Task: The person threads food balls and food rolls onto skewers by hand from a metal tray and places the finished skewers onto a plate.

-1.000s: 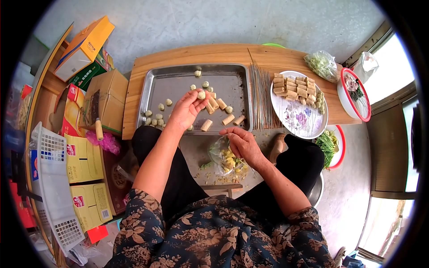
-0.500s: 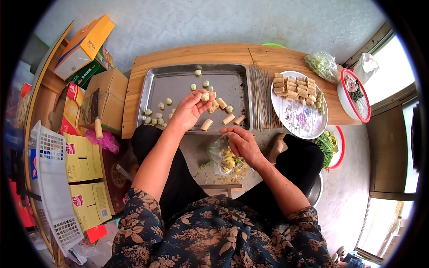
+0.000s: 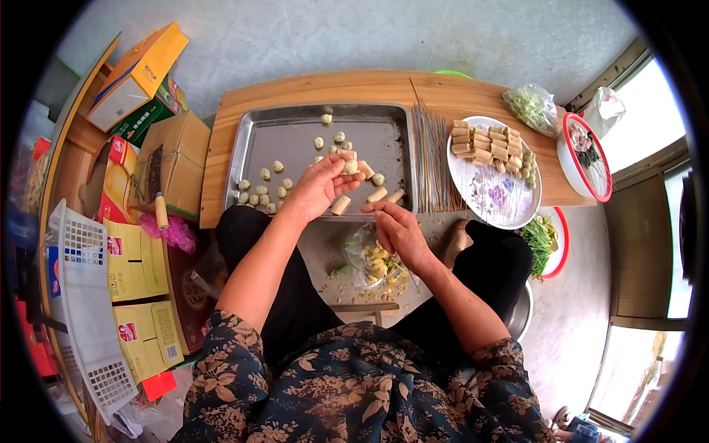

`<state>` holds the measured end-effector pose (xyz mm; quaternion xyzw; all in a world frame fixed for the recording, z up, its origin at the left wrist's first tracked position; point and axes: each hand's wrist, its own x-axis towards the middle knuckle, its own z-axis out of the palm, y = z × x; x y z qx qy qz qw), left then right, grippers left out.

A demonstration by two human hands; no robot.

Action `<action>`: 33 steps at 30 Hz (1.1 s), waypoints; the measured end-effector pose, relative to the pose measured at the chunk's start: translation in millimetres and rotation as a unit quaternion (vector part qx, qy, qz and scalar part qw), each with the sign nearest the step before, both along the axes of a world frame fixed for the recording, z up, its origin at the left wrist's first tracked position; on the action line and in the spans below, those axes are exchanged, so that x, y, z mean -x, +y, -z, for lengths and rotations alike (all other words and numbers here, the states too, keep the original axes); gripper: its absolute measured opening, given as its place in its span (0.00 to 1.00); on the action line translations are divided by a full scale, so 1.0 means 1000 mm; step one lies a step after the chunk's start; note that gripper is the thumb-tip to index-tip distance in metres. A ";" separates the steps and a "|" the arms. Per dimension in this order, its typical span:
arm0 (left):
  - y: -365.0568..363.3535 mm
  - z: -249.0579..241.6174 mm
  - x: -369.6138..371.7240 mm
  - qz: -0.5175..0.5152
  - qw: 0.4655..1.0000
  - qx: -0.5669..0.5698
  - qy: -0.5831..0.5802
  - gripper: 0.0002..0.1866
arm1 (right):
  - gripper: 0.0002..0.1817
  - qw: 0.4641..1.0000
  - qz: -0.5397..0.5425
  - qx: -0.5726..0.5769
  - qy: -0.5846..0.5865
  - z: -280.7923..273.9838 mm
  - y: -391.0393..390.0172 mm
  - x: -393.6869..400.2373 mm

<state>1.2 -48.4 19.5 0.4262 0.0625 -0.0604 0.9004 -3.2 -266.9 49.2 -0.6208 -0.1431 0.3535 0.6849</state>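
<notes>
1. grip, left hand (image 3: 317, 188): closed lightly on a pale ball (image 3: 350, 167), held between thumb and fingertips, above the right-hand part of the metal tray (image 3: 281, 129).
2. grip, right hand (image 3: 399, 230): thumb and forefinger closed on what looks like a thin stick (image 3: 416, 280). far end too fine to trace; contact between stick and ball cannot be confirmed.
3. hands: apart, the right one nearer the body, close to the tray's near edge.
4. loose stock: more pale balls (image 3: 277, 166) lie scattered in the tray, chiefly on its left side, with short cut pieces (image 3: 341, 204) close to the hands.
5. surroundings: spare sticks (image 3: 436, 159) lie side by side on the tabletop (image 3: 310, 85), between the tray and a flowered plate (image 3: 473, 199). the plate bears piled cut pieces, with small greenish balls (image 3: 529, 170) beside them.
6. handling, judged: the ball looks soft enough to dent or split. light, even pressure around its sides is advised, turning it by the fingertips rather than squeezing.
7. alignment, judged: the stick should be pinched close to its working end, as a long free length would flex, and its line kept through the ball's middle.
8. safety, judged: left fingertips belong at the ball's sides, clear of the stick's line. working over the tray is sound; a dropped ball would land inside.
</notes>
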 end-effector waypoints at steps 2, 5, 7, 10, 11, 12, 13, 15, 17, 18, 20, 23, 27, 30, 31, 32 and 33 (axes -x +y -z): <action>-0.002 0.001 0.000 0.015 1.000 -0.008 -0.006 0.14 | 0.13 1.000 0.008 -0.002 0.001 0.000 0.001 -0.001; -0.008 0.001 0.002 0.051 0.998 -0.026 -0.010 0.14 | 0.12 1.000 0.021 -0.004 -0.013 0.008 0.004 -0.005; -0.011 0.002 0.003 0.072 0.997 -0.037 -0.008 0.14 | 0.12 1.000 0.026 -0.005 -0.009 0.013 0.005 -0.008; -0.007 0.005 0.000 0.095 0.994 -0.052 -0.006 0.14 | 0.12 0.999 0.037 -0.002 -0.003 0.012 0.004 -0.010; 0.003 0.008 -0.006 0.039 0.991 -0.129 0.017 0.14 | 0.11 0.999 0.043 0.003 -0.001 0.011 0.003 -0.010; 0.014 0.013 -0.011 -0.018 0.978 -0.204 0.040 0.14 | 0.11 0.999 0.044 0.003 -0.001 0.012 0.002 -0.011; 0.025 0.025 -0.018 -0.017 0.978 -0.204 0.040 0.14 | 0.11 0.998 0.055 -0.001 0.005 0.013 0.001 -0.013; 0.040 0.047 -0.028 -0.095 0.835 -0.540 0.047 0.13 | 0.11 0.998 0.066 -0.007 0.010 0.013 -0.001 -0.016; 0.040 0.062 -0.027 -0.093 0.760 -0.643 0.030 0.14 | 0.11 0.997 0.074 -0.015 0.015 0.012 -0.003 -0.019; 0.036 0.062 -0.025 -0.087 0.672 -0.735 0.012 0.15 | 0.11 0.997 0.075 -0.015 0.014 0.013 -0.003 -0.019; 0.027 0.063 -0.016 -0.062 0.644 -0.763 0.000 0.16 | 0.11 0.998 0.067 -0.009 0.013 0.016 -0.004 -0.019; 0.015 0.060 -0.007 -0.016 0.597 -0.801 -0.042 0.17 | 0.11 0.998 0.060 0.008 0.003 0.016 -0.005 -0.017; 0.008 0.059 -0.002 0.013 0.510 -0.857 -0.071 0.19 | 0.11 0.998 0.055 0.013 0.008 0.018 -0.005 -0.015; 0.005 0.059 0.000 0.039 0.499 -0.864 -0.057 0.19 | 0.10 0.999 0.047 0.014 -0.002 0.019 -0.006 -0.014; 0.004 0.058 -0.001 0.043 0.521 -0.851 -0.047 0.18 | 0.11 0.999 0.042 0.024 -0.006 0.018 -0.006 -0.013; 0.008 0.066 -0.006 0.044 0.521 -0.851 -0.048 0.18 | 0.12 0.999 0.038 0.035 -0.010 0.017 -0.006 -0.012; 0.015 0.082 -0.017 0.000 0.715 -0.700 0.006 0.16 | 0.12 0.999 0.040 0.034 -0.010 0.015 -0.007 -0.011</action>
